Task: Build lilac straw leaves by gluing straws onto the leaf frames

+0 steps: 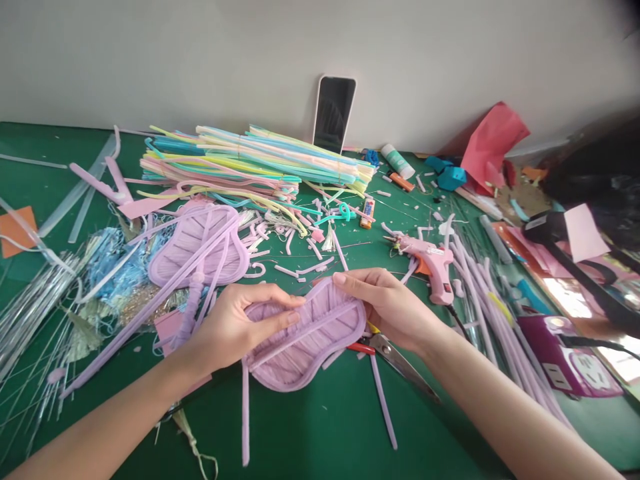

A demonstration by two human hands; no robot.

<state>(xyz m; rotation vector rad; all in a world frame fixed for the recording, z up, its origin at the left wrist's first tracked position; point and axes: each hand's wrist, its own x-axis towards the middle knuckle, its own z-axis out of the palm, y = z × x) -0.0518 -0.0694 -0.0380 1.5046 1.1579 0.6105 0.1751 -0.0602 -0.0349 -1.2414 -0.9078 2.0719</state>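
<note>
one lobed lilac pipe-cleaner panel (295,367): left hand (247,320) pinches it at ten o'clock, right hand (393,303) pinches at one o'clock.

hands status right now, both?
Left hand: closed, holding the lilac panel, thumb on its face.
Right hand: closed, holding the same panel by its upper-right edge.

Gray wall (200,60) behind green tabletop (300,440)
</note>
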